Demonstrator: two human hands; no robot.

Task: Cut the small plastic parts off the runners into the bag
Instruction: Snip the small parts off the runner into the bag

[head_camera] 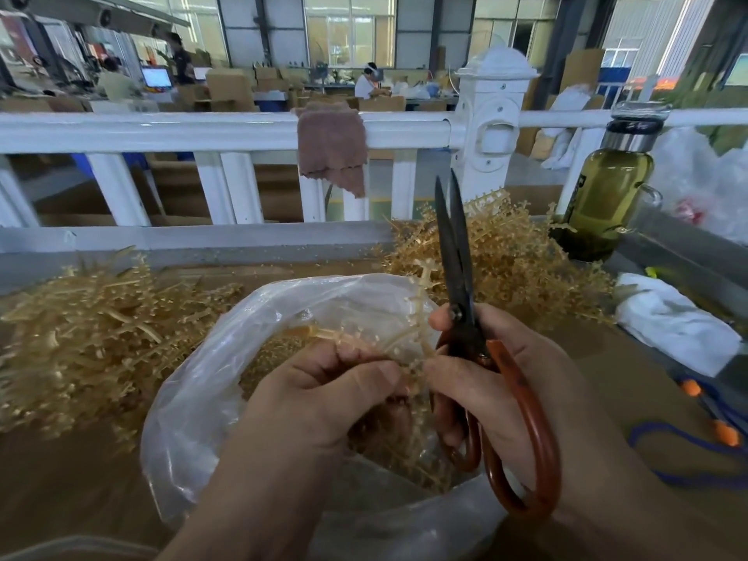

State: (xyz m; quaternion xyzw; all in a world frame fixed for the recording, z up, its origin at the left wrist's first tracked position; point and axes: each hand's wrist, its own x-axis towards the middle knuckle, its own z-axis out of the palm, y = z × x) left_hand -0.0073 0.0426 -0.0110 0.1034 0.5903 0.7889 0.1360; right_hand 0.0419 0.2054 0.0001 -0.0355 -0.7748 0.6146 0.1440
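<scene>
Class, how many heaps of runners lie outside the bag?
2. Left heap: left of the bag. Right heap: behind the scissors, by the bottle. Others may be hidden.

A tan, nub-studded runner (415,305) arches over the open clear bag (194,398), beside upright, nearly closed dark-bladed scissors (455,253).

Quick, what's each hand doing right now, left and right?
Left hand: closed, gripping a runner over the bag.
Right hand: closed on the scissors, blades nearly shut and pointing up.
</scene>
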